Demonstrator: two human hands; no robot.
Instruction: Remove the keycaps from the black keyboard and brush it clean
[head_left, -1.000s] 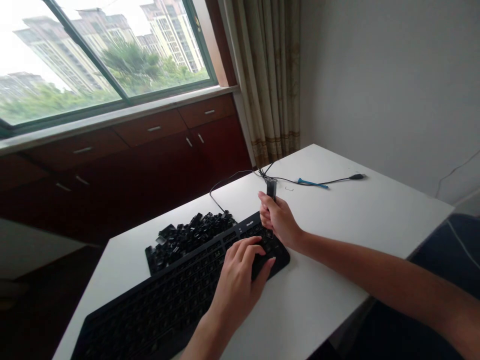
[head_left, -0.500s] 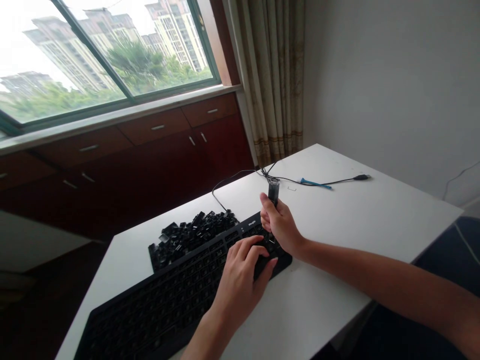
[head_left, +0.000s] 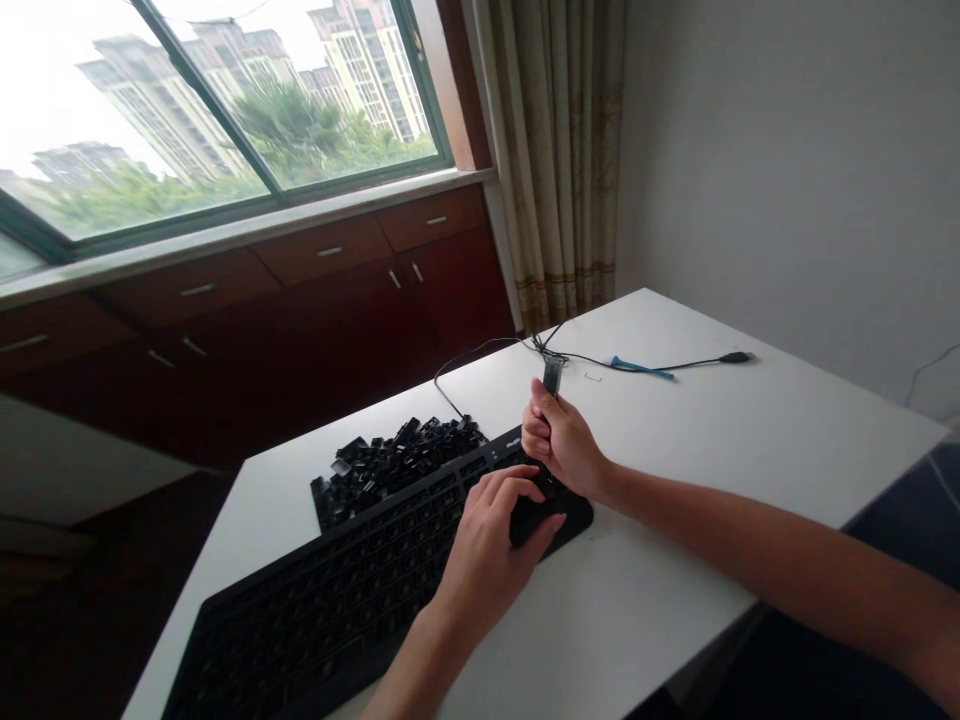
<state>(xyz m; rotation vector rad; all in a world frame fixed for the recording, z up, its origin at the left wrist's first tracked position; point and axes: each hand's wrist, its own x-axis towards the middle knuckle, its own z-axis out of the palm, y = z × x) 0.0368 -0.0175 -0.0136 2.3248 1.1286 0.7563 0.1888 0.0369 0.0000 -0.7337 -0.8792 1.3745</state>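
The right hand [head_left: 564,445] is closed in a narrow fist around the small dark tool [head_left: 553,378], which stands nearly upright with its squared, glossy plastic top above the thumb and forefinger. Its lower end is hidden by the fingers, just above the keys. The left hand [head_left: 487,545] lies arched over the right end of the black keyboard [head_left: 322,610], its fingers curled down onto the matte surface; I cannot tell whether it is gripping. The 2 hands touch or nearly touch there.

The keyboard lies at an angle on the smooth white table [head_left: 697,440], its long body ruled with rows of small square shapes. Just behind its far edge sits the heap of black keycaps [head_left: 391,470], a rough pile of small, hollow, angular plastic pieces.

Farther along the table, a thin black cable [head_left: 480,345] loops and tangles, running out to a metal-tipped plug [head_left: 739,357]. A blue plastic strip [head_left: 641,368] lies against the cable.

Beyond the table are reddish-brown wooden drawers [head_left: 322,250] with slim metal handles, a pleated beige curtain [head_left: 559,150] and a wide window [head_left: 285,100].
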